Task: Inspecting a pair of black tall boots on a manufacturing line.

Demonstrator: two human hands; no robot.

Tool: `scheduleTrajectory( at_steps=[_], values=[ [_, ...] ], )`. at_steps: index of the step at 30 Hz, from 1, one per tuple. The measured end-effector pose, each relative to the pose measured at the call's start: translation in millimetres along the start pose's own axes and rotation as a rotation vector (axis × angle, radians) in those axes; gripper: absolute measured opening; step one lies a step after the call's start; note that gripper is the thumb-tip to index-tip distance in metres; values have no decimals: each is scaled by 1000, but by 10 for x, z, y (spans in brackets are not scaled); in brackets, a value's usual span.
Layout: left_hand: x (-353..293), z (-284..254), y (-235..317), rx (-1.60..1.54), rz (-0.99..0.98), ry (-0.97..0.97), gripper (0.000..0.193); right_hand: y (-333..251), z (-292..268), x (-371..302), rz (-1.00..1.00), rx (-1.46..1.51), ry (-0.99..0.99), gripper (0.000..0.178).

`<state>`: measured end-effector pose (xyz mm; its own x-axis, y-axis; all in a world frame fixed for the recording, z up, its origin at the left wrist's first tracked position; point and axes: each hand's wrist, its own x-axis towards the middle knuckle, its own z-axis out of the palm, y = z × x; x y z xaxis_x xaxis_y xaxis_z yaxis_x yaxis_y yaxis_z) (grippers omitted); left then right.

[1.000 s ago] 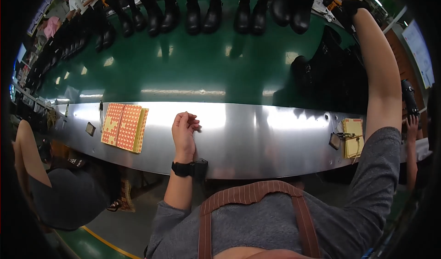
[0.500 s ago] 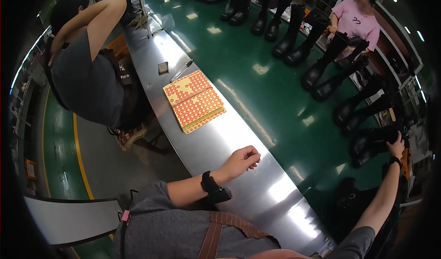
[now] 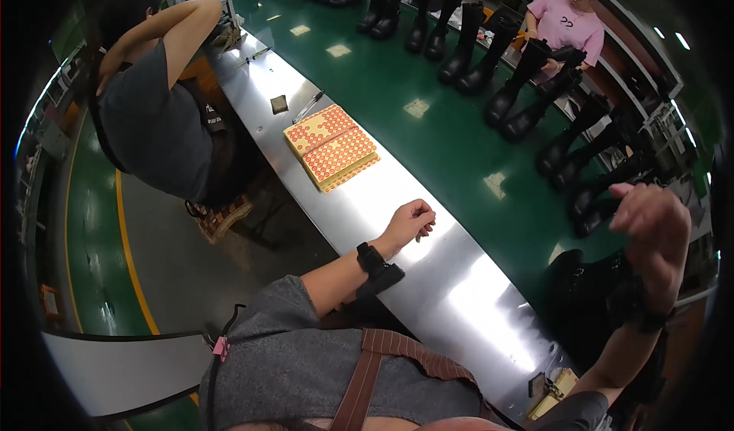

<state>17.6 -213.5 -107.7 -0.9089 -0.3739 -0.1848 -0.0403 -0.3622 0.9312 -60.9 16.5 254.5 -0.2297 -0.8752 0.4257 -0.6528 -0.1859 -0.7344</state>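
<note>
My left hand rests above the metal bench, its fingers curled inward and nothing visible in them. A black band is on that wrist. My right hand, blurred by motion, is raised on the right side near black tall boots. Its fingers are bent and partly apart, with nothing seen between them. Beyond my left hand lies a yellow stack covered with red round marks, a dark band across it. A slim pen-like tool and a small dark square block lie beside the stack.
A seated person in a grey shirt is left of the bench, arms raised to the head. Across the green floor, a person in a pink shirt stands behind rows of boots. A yellow item lies at the bench's near end.
My right hand has come off the boot at the right and moved up and nearer, now larger in view. The left hand keeps its curled shape. The view has shifted slightly.
</note>
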Motion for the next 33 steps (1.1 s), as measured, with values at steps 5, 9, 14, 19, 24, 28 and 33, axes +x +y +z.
scheduleTrajectory(
  at_steps=[5,9,14,19,24,28,33],
  values=[
    [-34,-75,-29,-98,43,46,11,-756,298,-395,-79,569,-318,14],
    [-23,-71,-47,-57,99,40,13,-915,366,-1074,-148,691,-82,21],
    [-18,-3,-76,-29,90,43,12,-1041,469,-1321,-227,820,-34,20],
    [1,-100,-178,-21,103,73,9,-1233,482,-1576,-106,790,-74,16],
    [11,-52,-114,-30,150,52,9,-935,-290,-2191,-45,-602,441,40],
    [55,-127,-167,-23,152,69,10,235,-593,-1796,166,-1435,1317,38],
    [34,9,-97,-7,164,55,11,996,-1169,-2382,1052,-1049,244,88]
  ],
)
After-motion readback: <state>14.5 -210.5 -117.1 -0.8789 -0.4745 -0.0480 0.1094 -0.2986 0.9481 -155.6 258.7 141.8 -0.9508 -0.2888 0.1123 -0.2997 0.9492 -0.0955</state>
